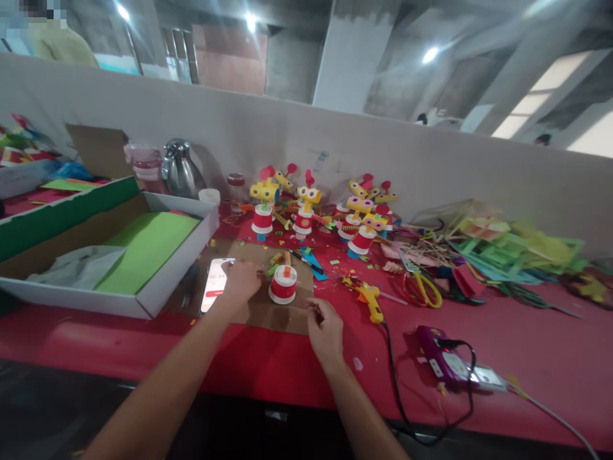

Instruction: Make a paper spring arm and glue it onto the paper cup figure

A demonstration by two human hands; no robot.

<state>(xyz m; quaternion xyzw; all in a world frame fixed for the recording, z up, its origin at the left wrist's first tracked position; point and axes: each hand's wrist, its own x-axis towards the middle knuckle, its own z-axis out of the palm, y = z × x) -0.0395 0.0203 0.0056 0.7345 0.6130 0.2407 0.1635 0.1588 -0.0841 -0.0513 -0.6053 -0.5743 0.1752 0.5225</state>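
Note:
A red and white paper cup (282,285) stands upside down on a brown cardboard sheet (268,319), an orange piece on its top. My left hand (243,281) reaches over a lit phone (214,284), its fingers near folded green and orange paper strips (275,260) behind the cup. Whether it touches anything is too small to tell. To the right of the cup, apart from it, my right hand (325,327) hovers at the cardboard's edge with curled fingers; what they hold, if anything, is hidden.
Behind stand several cup figures (303,220) with yellow heads. A white box (177,262) with green paper is at left. At right lie a yellow glue gun (371,303), yellow-handled scissors (424,289), a purple power strip (443,364) with a black cable, and paper pieces (517,249).

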